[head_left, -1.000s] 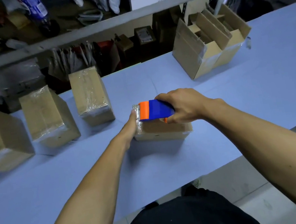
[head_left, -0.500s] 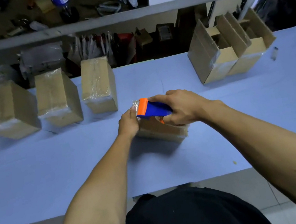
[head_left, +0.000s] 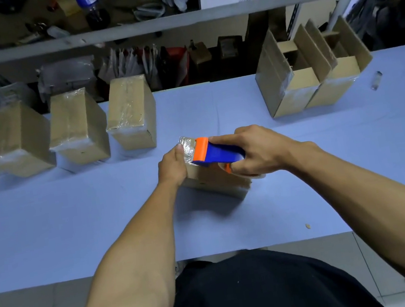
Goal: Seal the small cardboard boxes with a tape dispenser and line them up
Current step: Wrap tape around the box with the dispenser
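Right hand (head_left: 256, 151): fingers curled round the blue-and-orange tape dispenser (head_left: 216, 152), its orange end at the far left corner of the box being sealed (head_left: 216, 181).
Left hand (head_left: 173, 167): fingers curled against that box's left end, thumb on the clear tape (head_left: 188, 148) there.
Box being sealed: mid-surface, well apart from all others.
Sealed boxes: three in a row at far left, first (head_left: 17, 141), second (head_left: 78, 131), third (head_left: 132, 116).
Open boxes (head_left: 312, 75): two, touching, far right.
Surface (head_left: 73, 213): pale blue; bare stretches left, right and front of the held box; near edge just before the person.
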{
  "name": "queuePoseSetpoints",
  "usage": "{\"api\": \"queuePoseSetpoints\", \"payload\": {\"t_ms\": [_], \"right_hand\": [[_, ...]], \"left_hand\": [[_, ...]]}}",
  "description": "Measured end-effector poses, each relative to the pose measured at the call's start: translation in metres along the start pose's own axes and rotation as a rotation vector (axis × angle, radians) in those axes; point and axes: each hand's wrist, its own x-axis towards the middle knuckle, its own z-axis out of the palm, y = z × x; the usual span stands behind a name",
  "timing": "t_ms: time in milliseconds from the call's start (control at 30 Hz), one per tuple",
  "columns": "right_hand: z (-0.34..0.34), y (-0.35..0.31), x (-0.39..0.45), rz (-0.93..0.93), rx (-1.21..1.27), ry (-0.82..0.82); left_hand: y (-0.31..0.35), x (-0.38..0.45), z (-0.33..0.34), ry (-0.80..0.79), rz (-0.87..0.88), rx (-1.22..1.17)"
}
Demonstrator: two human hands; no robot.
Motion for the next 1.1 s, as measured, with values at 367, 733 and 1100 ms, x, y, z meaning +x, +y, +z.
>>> {"api": "queuePoseSetpoints", "payload": {"t_ms": [367, 733, 1100], "right_hand": [[0.001, 0.063, -0.055, 0.100, -0.026, -0.058], [0.029, 0.088, -0.091, 0.106, 0.137, 0.078], [0.039, 0.104, -0.104, 0.145, 0.092, 0.036]], "left_hand": [[0.000, 0.006, 0.000, -0.037, -0.030, 0.034], [0.007, 0.001, 0.003, 0.008, -0.063, 0.108], [0.002, -0.002, 0.005, -0.056, 0.573, 0.764]]}}
